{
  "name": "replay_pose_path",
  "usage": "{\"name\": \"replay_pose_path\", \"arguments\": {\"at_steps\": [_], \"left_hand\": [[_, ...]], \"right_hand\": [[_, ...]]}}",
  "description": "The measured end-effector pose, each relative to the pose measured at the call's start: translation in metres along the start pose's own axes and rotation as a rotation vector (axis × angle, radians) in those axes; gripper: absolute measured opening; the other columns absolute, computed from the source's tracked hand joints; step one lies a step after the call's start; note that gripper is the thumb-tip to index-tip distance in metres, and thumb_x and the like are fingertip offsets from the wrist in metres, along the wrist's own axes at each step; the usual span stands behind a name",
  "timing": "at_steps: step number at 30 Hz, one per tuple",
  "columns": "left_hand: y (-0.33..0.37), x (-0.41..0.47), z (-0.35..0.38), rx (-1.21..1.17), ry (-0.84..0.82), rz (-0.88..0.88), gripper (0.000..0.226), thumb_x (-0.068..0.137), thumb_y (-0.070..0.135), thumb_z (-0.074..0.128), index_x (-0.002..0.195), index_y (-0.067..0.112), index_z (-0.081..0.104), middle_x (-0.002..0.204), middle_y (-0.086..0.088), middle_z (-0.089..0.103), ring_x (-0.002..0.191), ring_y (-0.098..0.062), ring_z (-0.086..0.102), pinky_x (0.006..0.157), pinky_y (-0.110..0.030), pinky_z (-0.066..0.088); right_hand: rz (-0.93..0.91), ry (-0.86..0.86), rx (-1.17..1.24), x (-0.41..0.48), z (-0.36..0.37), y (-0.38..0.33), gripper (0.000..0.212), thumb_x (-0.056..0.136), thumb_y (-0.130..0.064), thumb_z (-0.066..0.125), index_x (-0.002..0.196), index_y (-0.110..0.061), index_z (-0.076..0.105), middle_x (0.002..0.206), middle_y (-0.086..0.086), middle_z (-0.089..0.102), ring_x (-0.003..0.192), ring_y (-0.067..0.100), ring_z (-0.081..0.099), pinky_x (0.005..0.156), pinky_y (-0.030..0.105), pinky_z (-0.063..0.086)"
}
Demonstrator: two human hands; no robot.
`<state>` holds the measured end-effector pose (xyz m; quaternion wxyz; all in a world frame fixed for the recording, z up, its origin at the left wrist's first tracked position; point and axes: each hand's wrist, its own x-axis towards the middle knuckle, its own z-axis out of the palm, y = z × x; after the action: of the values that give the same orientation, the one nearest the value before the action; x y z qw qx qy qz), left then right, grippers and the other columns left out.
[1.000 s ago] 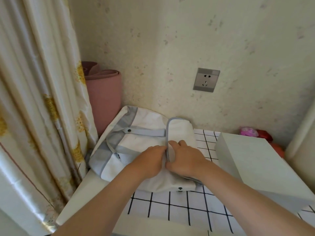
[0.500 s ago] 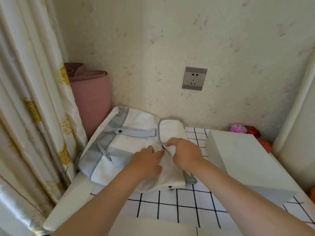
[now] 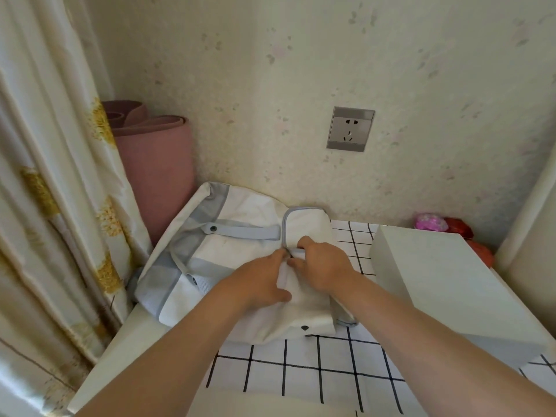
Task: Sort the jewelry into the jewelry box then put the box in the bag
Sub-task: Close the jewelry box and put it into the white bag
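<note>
- Left hand [image 3: 264, 284]: palm down on the bag [image 3: 249, 212], fingers curled and pinching the white fabric by the grey-piped seam; forearm comes in from bottom left.
- Right hand [image 3: 322, 266]: knuckles up, fingers curled round the piped edge of the bag's flap, fingertips meeting the left hand's.
- Bag: white and grey, lying flat at the table's [image 3: 301, 365] back-left corner, against the wall.
- White box [image 3: 445, 284]: just right of the bag, near the right edge.
- Rolled pink mat [image 3: 156, 170] stands behind the bag; curtain [image 3: 45, 176] on the left.
</note>
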<state>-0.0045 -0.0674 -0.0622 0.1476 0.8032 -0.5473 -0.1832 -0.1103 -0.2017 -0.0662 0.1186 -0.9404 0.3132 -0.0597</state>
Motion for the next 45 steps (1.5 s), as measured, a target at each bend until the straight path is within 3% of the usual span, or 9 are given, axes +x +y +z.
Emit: {"name": "replay_pose_path", "arguments": {"at_steps": [6,13,22,28,30,33,40,43,45], "left_hand": [[0.006,0.001,-0.001,0.191,-0.12,0.011,0.086,0.094,0.044,0.056,0.159,0.021,0.004,0.166,0.004,0.007,0.149,-0.019,0.021,0.117,-0.034,0.026],[0.014,0.001,-0.003,0.329,-0.179,-0.009,0.069,0.098,0.044,0.046,0.156,0.015,0.022,0.162,-0.002,0.017,0.147,-0.021,0.022,0.116,-0.041,0.03],[0.022,-0.003,0.001,0.131,-0.114,-0.061,0.072,0.094,0.031,0.052,0.156,0.02,0.016,0.165,0.001,0.011,0.151,-0.017,0.01,0.122,-0.035,0.018],[0.058,-0.003,0.003,0.135,0.076,0.101,0.062,0.099,0.034,0.047,0.156,0.029,0.022,0.163,0.0,0.018,0.149,-0.018,0.015,0.119,-0.037,0.024],[0.073,-0.004,0.01,0.106,0.053,0.121,0.053,0.098,0.045,0.047,0.149,0.036,0.036,0.16,0.003,0.025,0.145,-0.018,0.022,0.114,-0.037,0.028],[0.089,-0.006,0.022,0.196,-0.062,0.026,0.057,0.09,0.057,0.051,0.144,0.043,0.042,0.157,0.003,0.028,0.142,-0.025,0.024,0.108,-0.04,0.032],[0.106,-0.006,0.008,0.288,-0.149,-0.118,0.044,0.084,0.013,0.055,0.127,0.02,0.061,0.128,-0.001,0.055,0.119,-0.025,0.053,0.093,-0.034,0.05],[0.1,-0.005,-0.002,0.349,-0.127,-0.188,0.005,0.084,0.016,0.058,0.079,0.015,0.058,0.087,0.002,0.057,0.091,-0.02,0.06,0.072,-0.028,0.048],[0.097,-0.007,-0.007,0.376,-0.157,-0.213,0.016,0.086,0.029,0.056,0.093,0.017,0.063,0.098,0.004,0.06,0.097,-0.02,0.059,0.075,-0.028,0.046]], "right_hand": [[0.067,-0.029,0.365,0.007,0.009,0.004,0.023,0.1,-0.037,0.053,0.104,-0.018,0.065,0.1,0.002,0.069,0.093,0.022,0.063,0.078,0.034,0.049],[0.305,0.095,0.799,0.009,-0.016,0.022,0.02,0.096,-0.016,0.053,0.087,-0.015,0.07,0.08,0.0,0.063,0.071,0.017,0.054,0.06,0.027,0.04],[0.042,0.306,0.103,-0.02,-0.055,0.034,0.052,0.098,-0.008,0.05,0.144,-0.03,0.043,0.143,0.007,0.035,0.088,0.024,0.059,0.071,0.034,0.051],[0.203,0.165,-0.138,-0.048,-0.081,0.045,0.024,0.091,-0.004,0.051,0.113,-0.008,0.06,0.16,0.011,0.02,0.105,0.028,0.057,0.073,0.031,0.045],[0.186,0.06,-0.404,-0.055,-0.079,0.054,0.023,0.093,-0.017,0.051,0.112,-0.013,0.064,0.166,0.013,0.005,0.143,0.032,0.029,0.103,0.039,0.038],[0.12,-0.105,-0.559,-0.061,-0.071,0.064,0.04,0.098,-0.034,0.046,0.131,-0.017,0.059,0.167,0.014,-0.003,0.153,0.033,-0.009,0.122,0.054,0.0],[-0.026,-0.214,-0.391,-0.074,-0.07,0.062,0.042,0.1,-0.036,0.042,0.135,-0.016,0.056,0.137,0.009,0.053,0.137,0.03,0.039,0.118,0.033,0.017],[-0.005,-0.236,-0.305,-0.076,-0.067,0.06,0.036,0.099,-0.034,0.046,0.122,-0.014,0.065,0.121,0.006,0.065,0.112,0.026,0.059,0.098,0.028,0.043],[-0.007,-0.232,-0.237,-0.076,-0.066,0.059,0.037,0.098,-0.034,0.048,0.124,-0.015,0.066,0.123,0.006,0.066,0.111,0.026,0.061,0.095,0.036,0.05]]}}
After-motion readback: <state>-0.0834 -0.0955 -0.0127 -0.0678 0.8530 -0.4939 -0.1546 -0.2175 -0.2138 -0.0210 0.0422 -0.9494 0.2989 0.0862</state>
